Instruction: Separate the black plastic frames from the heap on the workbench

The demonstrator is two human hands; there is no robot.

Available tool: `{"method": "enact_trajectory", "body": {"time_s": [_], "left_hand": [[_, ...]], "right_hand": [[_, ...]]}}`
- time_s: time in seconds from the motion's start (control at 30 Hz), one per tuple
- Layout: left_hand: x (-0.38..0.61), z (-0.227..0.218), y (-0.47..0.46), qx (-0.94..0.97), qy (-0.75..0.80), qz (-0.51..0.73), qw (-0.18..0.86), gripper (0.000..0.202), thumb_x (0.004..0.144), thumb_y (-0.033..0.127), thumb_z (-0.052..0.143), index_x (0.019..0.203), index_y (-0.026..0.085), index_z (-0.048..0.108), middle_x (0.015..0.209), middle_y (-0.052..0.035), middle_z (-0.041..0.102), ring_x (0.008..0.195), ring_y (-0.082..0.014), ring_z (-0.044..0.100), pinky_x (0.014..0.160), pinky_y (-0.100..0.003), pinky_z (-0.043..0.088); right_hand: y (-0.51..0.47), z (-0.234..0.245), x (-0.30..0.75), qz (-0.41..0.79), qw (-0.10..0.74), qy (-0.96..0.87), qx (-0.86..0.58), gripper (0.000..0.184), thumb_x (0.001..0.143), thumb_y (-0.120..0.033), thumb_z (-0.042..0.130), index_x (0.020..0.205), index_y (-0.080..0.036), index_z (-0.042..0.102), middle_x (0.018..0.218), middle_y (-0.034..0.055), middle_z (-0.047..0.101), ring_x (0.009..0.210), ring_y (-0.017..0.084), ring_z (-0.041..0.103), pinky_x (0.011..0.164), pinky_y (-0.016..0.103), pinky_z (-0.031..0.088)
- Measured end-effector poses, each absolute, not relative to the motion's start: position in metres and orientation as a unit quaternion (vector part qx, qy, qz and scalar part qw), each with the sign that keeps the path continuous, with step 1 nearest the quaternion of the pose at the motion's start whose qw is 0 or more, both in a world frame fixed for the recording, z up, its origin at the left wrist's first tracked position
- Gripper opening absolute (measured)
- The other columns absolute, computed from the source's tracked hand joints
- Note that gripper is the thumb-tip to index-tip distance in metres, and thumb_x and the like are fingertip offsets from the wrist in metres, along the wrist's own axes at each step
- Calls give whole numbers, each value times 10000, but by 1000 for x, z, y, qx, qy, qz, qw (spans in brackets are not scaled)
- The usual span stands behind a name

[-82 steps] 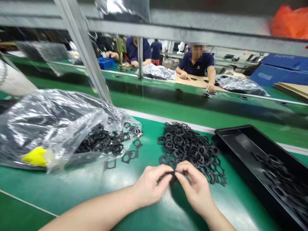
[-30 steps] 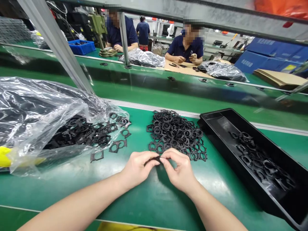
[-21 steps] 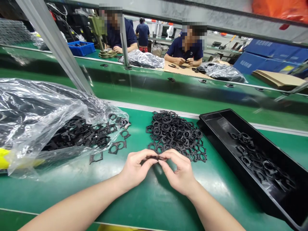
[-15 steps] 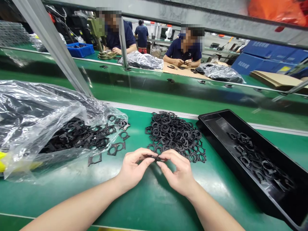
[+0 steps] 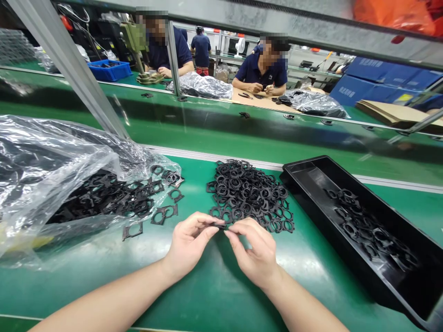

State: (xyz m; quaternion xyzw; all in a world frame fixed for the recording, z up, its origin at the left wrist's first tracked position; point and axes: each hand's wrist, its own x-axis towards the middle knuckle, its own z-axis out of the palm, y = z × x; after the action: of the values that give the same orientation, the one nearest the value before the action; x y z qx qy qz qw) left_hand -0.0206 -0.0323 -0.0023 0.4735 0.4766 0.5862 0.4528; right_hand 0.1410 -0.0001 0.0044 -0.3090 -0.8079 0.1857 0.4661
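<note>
My left hand (image 5: 188,246) and my right hand (image 5: 254,253) meet over the green table, both pinching one small black rubber gasket (image 5: 220,226) between fingertips. Just beyond them lies a pile of black ring gaskets (image 5: 247,193). A black plastic tray (image 5: 313,168) to the right holds several more gaskets (image 5: 370,233). On the left a clear plastic bag (image 5: 51,161) spills square-framed black gaskets (image 5: 138,200) onto the table.
A slanted metal post (image 5: 69,64) rises behind the bag. Beyond a green conveyor belt (image 5: 224,133), two people in dark blue shirts work at a far bench with plastic bags. Blue boxes and cardboard sheets sit at far right.
The view has shifted slightly. My hands stay together on the gasket, the fingers working it and pulling a little apart; piles, bag and tray have not moved.
</note>
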Motion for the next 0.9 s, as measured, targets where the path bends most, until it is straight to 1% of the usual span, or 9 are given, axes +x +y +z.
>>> {"method": "enact_trajectory", "body": {"time_s": [0.2, 0.33, 0.5, 0.63, 0.77, 0.9], "left_hand": [[-18, -3, -34, 465, 474, 590, 459, 67, 791, 175, 632, 856, 161, 643, 864, -50, 730, 808, -158, 678, 767, -252, 541], [-18, -3, -34, 464, 477, 587, 461, 72, 792, 182, 627, 860, 159, 642, 859, -53, 728, 798, -166, 679, 751, -264, 549], [-18, -2, -34, 445, 478, 589, 476, 79, 776, 194, 646, 845, 158, 631, 834, -43, 728, 770, -155, 680, 725, -242, 547], [-17, -2, -33, 429, 479, 589, 489, 87, 767, 206, 656, 829, 156, 621, 817, -38, 727, 758, -149, 678, 720, -231, 541], [-17, -4, -33, 422, 480, 591, 492, 97, 760, 208, 663, 828, 155, 618, 809, -36, 724, 752, -146, 676, 713, -227, 539], [-17, -5, -33, 425, 478, 593, 488, 94, 762, 200, 663, 834, 160, 617, 805, -27, 719, 747, -137, 671, 710, -216, 535]], "right_hand": [[-4, 5, 137, 177, 454, -816, -310, 179, 806, -57, 552, 922, -181, 610, 774, 65, 648, 704, 169, 601, 630, 304, 515], [-4, 6, 136, 179, 457, -815, -308, 169, 817, -77, 530, 910, -190, 615, 763, 60, 650, 693, 169, 608, 624, 303, 520], [-4, 7, 136, 182, 457, -809, -322, 148, 816, -87, 527, 884, -188, 612, 746, 60, 638, 672, 166, 595, 607, 300, 512], [-4, 7, 136, 189, 455, -810, -319, 157, 812, -65, 529, 879, -188, 602, 745, 61, 627, 682, 166, 579, 614, 302, 503], [-5, 6, 136, 218, 452, -797, -338, 132, 815, -76, 532, 858, -179, 603, 745, 54, 617, 681, 160, 573, 622, 295, 491], [-7, 6, 135, 265, 451, -774, -357, 105, 818, -97, 532, 819, -174, 603, 714, 32, 591, 632, 139, 550, 587, 270, 468]]}}
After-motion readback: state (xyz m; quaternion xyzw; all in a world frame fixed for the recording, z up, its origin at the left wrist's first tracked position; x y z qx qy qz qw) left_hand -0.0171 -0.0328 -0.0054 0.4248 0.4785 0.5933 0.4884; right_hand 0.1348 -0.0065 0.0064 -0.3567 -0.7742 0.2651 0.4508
